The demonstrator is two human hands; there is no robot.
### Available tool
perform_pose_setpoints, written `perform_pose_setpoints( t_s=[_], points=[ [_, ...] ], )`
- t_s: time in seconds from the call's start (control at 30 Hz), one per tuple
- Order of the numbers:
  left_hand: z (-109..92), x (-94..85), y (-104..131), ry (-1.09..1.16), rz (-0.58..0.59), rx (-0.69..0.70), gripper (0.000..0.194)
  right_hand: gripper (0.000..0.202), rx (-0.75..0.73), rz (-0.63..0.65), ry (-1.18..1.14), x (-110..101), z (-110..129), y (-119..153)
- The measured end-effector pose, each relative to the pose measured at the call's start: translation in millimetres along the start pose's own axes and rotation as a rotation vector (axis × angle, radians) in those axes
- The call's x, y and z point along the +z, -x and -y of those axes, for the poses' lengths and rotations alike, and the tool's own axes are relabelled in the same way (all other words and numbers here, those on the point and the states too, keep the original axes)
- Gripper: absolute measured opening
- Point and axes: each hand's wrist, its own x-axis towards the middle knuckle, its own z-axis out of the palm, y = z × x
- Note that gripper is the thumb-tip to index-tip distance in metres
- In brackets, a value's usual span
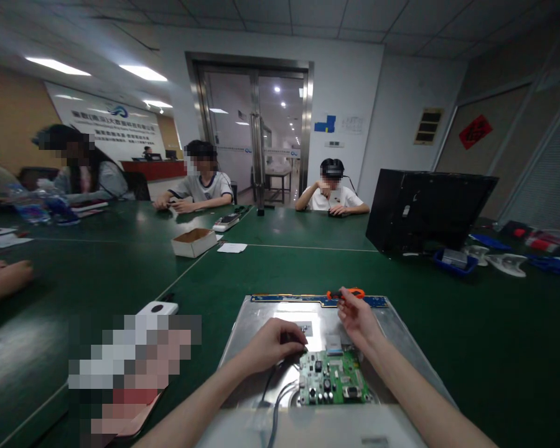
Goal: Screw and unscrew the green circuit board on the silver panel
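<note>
Green circuit board (333,376) sits on the near half of a silvery metal panel (247,323), the panel lying flat on the dark green surface (308,267); a pale flat ribbon (335,344) meets the board's far edge; grey cables (275,410) run beside its left edge, towards the near side; a blue strip (270,299) with a gold-coloured outline lies along the panel's far edge.

Left grip (277,341), bare hand: fingers bent, tips drawn close together at the board's far-left corner; cannot tell whether anything is pinched between them. Right grip (358,317), bare hand: over the far-right part of the panel, fingers curled, index finger reaching the orange-and-black tool (356,292) at the blue strip; cannot tell whether the tool is pinched or merely touched.

Around the work: black display housing (410,211) upright at far right; blue tray (471,269) near its base, a grey block (454,258) inside; open white box (191,250) at far left, white card (232,247) just right of it; blurred pale object (156,309) left of the panel, details unreadable; another person's hand (9,277) at the left edge; two people seated across the surface, one far left, one far centre-right.
</note>
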Motion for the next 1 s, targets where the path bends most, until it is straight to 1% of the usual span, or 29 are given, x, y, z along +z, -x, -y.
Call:
perform_pose_setpoints(
  t_s=[0.1,0.23,0.33,0.53,0.7,0.8,1.0],
  points=[
    [2,0.6,0,0.017,0.008,0.004,0.011,0.035,-0.009,-0.048,-0.004,-6,-4,5],
    [3,0.8,1,0.045,0.012,0.032,0.011,0.039,0.01,-0.077,0.006,-6,-7,7],
    [3,0.7,2,0.057,0.015,0.043,0.013,0.041,0.018,-0.08,0.024,-5,-7,6],
    [5,0.7,3,-0.05,-0.017,0.063,0.02,0.046,0.034,-0.093,0.065,-5,-5,6],
    [5,0.6,3,-0.039,-0.026,0.129,0.021,0.052,0.053,-0.108,0.095,-1,-5,10],
    [3,0.8,4,-0.041,-0.025,0.136,0.023,0.053,0.053,-0.109,0.106,2,-5,12],
    [3,3.3,2,-0.049,-0.038,0.118,0.017,0.056,0.056,-0.125,0.129,2,-5,12]
  ],
)
